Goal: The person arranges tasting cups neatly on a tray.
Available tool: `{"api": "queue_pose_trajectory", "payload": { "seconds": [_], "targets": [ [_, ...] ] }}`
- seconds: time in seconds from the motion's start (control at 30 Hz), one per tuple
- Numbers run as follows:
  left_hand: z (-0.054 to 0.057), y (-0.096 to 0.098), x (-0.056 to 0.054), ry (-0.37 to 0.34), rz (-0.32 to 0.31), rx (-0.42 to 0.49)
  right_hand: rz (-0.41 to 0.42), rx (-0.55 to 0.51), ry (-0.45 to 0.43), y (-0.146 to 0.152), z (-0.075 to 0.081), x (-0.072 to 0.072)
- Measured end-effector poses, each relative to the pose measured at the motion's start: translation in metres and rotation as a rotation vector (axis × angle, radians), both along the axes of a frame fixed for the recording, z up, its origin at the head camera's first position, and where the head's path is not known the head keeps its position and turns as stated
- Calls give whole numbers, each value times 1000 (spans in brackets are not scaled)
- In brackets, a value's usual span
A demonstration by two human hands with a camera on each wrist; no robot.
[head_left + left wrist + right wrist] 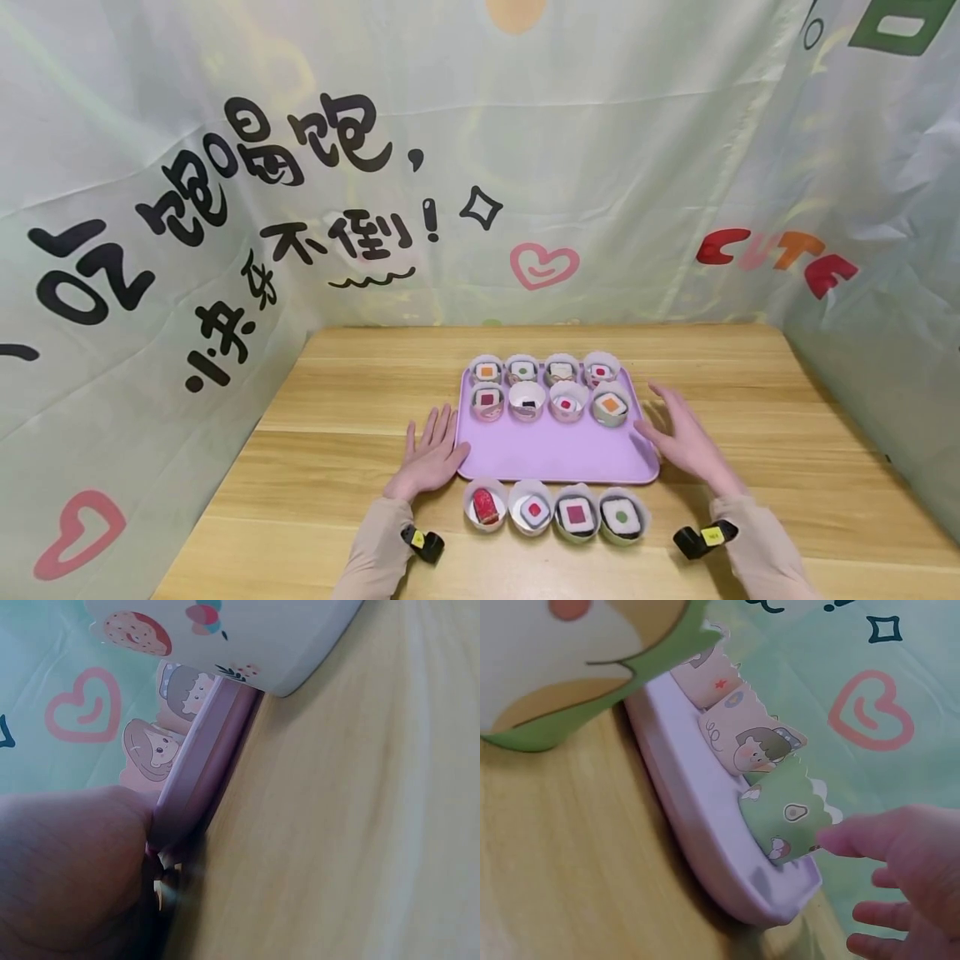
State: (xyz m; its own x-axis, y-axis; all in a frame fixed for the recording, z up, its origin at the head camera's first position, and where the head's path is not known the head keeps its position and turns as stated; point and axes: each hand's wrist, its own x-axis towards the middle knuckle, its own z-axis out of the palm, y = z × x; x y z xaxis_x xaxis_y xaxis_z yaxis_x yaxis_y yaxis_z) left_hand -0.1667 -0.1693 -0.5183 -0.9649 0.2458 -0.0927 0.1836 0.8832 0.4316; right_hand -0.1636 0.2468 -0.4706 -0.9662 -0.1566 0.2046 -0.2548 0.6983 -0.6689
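Lilac and plastic-looking, the tray point(555, 457) lies flat on the table between your two hands, its near half bare and its far half carrying eight paper-like cups point(487, 413) in two rows of four. It should be stiff and light, perhaps a little slick; the cups look thin, easily dented or tipped, so the bare rims at left and right are the places to take hold, keeping it level.

Your left hand point(427, 462) lies at the left rim, fingers straight and thumb at the edge, gripping nothing. Your right hand point(686, 443) is held wide at the right rim, thumb and fingers spread apart, also without a grip; you cannot tell whether its thumb touches the tray.

Just beyond the near rim stand four more cups point(576, 537) in a row, each with a small sushi-like piece. Around them spreads the wood-grain table point(337, 404), and a pale printed cloth point(637, 167) hangs at the far side.

In the left wrist view your fingers are hidden behind the thumb's base, and a large white cup is cut off at the top. The piece in the near row's second cup from the left is mostly concealed.
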Motion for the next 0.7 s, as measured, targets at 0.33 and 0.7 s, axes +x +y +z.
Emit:
{"api": "queue_pose_trajectory", "payload": {
  "seconds": [0.33, 0.7],
  "targets": [
    [-1, 0, 0, 1, 3, -1, 44, 2, -99, 1, -18, 0],
    [-2, -1, -1, 10, -2, -15, 47, 124, -125, -2, -24, 0]
  ]
}}
